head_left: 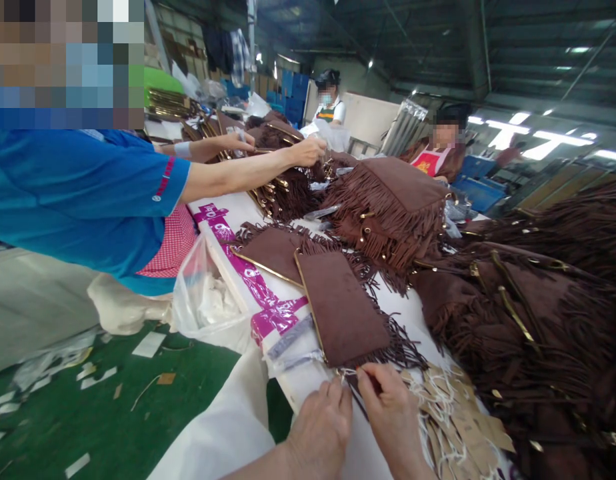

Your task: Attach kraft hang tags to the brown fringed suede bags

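A brown fringed pouch (341,307) with a gold zipper edge lies flat on the white table in front of me. At its near corner my left hand (321,423) is closed, its fingertips pinching a thin white string (349,372). Close beside it, my right hand (391,410) is also closed, thumb and finger pinched at the same string. A narrow dark strap (357,395) runs between the two hands. What else the fingertips cover is hidden. Beyond this pouch, another brown fringed pouch (273,253) lies partly under it.
Tan cardboard tags (461,417) with white strings lie right of my hands. Brown fringed bags (528,313) heap up at right; another stack (388,193) stands farther back. At left, a co-worker in a blue shirt (88,193) reaches across. A clear plastic bag (208,293) hangs at the table edge.
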{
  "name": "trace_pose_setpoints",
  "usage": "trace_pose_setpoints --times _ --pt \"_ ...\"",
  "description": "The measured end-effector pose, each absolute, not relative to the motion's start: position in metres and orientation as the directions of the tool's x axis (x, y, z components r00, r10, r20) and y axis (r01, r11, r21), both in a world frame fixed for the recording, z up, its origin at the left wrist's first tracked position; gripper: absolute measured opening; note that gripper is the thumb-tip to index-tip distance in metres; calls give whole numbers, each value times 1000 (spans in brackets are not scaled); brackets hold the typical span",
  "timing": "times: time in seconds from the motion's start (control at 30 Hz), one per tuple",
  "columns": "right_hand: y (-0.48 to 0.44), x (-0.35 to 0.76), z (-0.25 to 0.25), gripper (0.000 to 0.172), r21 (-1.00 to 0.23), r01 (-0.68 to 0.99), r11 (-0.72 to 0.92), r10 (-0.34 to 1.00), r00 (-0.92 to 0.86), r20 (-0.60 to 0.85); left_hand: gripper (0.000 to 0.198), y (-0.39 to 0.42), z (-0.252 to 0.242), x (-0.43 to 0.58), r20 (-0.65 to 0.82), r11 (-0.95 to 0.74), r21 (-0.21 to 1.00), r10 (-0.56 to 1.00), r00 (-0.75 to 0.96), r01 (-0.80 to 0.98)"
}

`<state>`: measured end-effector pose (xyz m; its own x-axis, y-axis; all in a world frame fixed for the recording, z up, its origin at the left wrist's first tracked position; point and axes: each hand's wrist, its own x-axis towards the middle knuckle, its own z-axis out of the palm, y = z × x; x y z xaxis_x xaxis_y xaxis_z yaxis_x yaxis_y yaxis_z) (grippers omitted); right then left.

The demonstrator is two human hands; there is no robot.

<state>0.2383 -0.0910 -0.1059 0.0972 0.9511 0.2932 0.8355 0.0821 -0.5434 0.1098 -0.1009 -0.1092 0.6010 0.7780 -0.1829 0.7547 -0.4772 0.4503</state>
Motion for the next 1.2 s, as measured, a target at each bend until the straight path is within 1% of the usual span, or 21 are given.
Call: trace_pose_setpoints --times 0.17,0.33,0.53,0.7,0.87,1.0,1.2 --pt "-91 239 -110 31 -475 877 76 958 67 277 49 -104 -117 108 -132 -498 443 786 604 745" --pt "-90 241 -109 25 -390 919 61 970 38 241 49 -104 -119 109 -103 -522 426 784 612 739" --pt "-84 235 -102 17 -256 966 20 994 8 108 45 -105 -122 110 -89 -545 390 780 620 742" --pt "-78 229 -96 16 -162 986 29 999 -25 24 45 -106 -125 110 -75 -548 381 784 616 745" --pt "-74 228 -89 17 -98 994 43 999 -44 -9 41 -104 -120 109 -136 -529 427 764 631 733" --pt "-74 229 -86 17 -59 997 54 998 -56 -33 40 -104 -123 108 -114 -527 462 762 637 713" --pt "-77 229 -86 18 -24 998 55 996 -56 -75 38 -104 -121 105 -132 -510 489 759 638 708"
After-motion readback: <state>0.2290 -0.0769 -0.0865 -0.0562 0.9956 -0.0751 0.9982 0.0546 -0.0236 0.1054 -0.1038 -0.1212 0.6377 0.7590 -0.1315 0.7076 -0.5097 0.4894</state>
